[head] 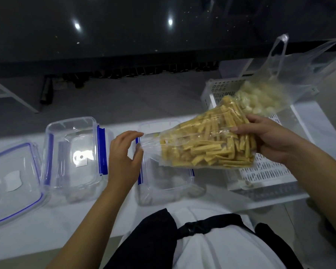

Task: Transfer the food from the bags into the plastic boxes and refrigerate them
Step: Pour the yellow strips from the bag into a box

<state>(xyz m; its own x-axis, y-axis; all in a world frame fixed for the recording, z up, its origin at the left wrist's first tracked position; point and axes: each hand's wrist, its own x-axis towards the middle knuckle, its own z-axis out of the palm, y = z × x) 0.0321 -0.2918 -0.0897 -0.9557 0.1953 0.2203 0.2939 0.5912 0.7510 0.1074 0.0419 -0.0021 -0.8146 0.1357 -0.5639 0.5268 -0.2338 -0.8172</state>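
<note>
Bag lying sideways, mouth leftward over box, both hands gripping

right hand grips clear bag of yellow sticks, tilted over open plastic box. left hand pinches the bag's mouth. second box and lid on white surface, left.

Lid far left on counter, open box right of it, second box further right under held bag of sticks. Basket at right, second bag in its far end.
</note>
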